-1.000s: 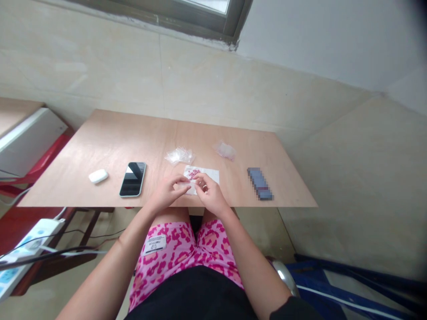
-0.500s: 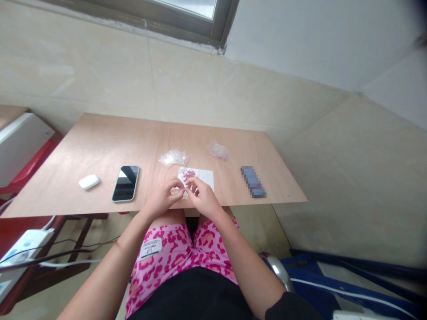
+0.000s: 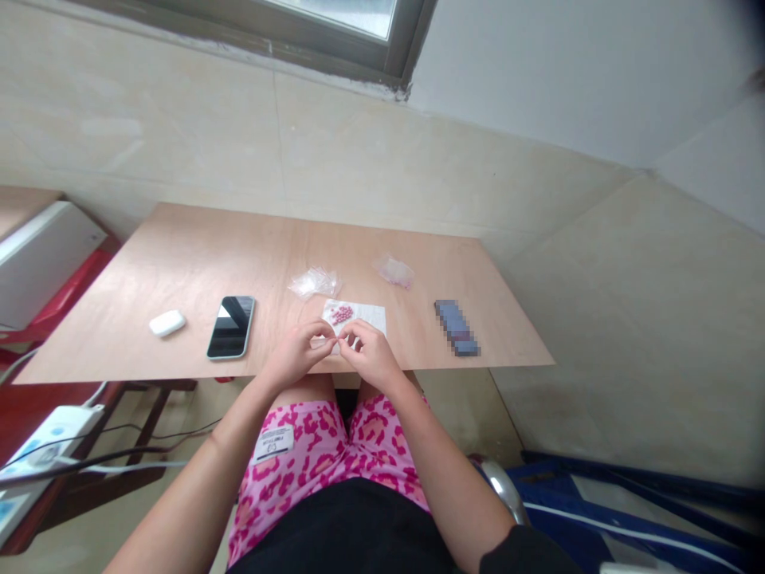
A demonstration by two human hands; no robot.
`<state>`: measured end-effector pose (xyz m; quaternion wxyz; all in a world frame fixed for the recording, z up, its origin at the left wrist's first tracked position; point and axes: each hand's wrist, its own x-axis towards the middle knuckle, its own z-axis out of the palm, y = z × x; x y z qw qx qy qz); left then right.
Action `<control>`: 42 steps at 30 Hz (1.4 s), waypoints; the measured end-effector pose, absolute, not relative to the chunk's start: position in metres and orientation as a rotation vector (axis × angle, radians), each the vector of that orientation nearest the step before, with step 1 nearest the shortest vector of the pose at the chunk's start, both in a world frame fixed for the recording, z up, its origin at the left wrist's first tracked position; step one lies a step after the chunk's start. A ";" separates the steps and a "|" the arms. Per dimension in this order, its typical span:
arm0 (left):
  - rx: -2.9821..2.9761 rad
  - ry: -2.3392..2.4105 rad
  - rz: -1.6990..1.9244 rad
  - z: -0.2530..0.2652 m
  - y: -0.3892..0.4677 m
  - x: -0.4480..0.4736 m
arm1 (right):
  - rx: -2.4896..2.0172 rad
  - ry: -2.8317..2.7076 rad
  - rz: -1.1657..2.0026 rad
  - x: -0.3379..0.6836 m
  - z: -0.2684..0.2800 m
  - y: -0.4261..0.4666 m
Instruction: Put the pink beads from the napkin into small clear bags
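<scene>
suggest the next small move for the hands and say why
Perhaps lower the left hand and right hand slightly toward the white sheet: their fingertips meet near the loose pink pieces, and anything pinched, too small to make out, could drop.

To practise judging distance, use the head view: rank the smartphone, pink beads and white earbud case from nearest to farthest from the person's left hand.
1. Pink beads: ahead and right of the left hand, on the white sheet.
2. Smartphone: left of the hand.
3. White earbud case: farther left, past the smartphone.
</scene>
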<state>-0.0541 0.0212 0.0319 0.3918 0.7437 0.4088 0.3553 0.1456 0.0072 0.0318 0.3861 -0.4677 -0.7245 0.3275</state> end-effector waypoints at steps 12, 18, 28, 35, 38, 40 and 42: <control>1.858 1.082 0.876 0.038 0.025 -0.062 | -1.189 -1.838 0.807 0.144 0.037 0.009; 1.846 1.109 0.925 0.037 0.026 -0.067 | -1.222 -1.803 0.799 0.148 0.037 0.010; 1.813 1.139 0.992 0.032 0.029 -0.070 | -1.275 -1.718 0.754 0.150 0.035 0.011; 1.798 1.130 1.025 0.032 0.030 -0.072 | -1.298 -1.683 0.732 0.151 0.037 0.015; 1.781 1.129 1.032 0.033 0.030 -0.073 | -1.301 -1.678 0.718 0.153 0.040 0.015; 1.768 1.138 1.032 0.034 0.031 -0.074 | -1.305 -1.670 0.715 0.153 0.042 0.015; 1.754 1.148 1.035 0.034 0.031 -0.074 | -1.304 -1.660 0.720 0.152 0.042 0.014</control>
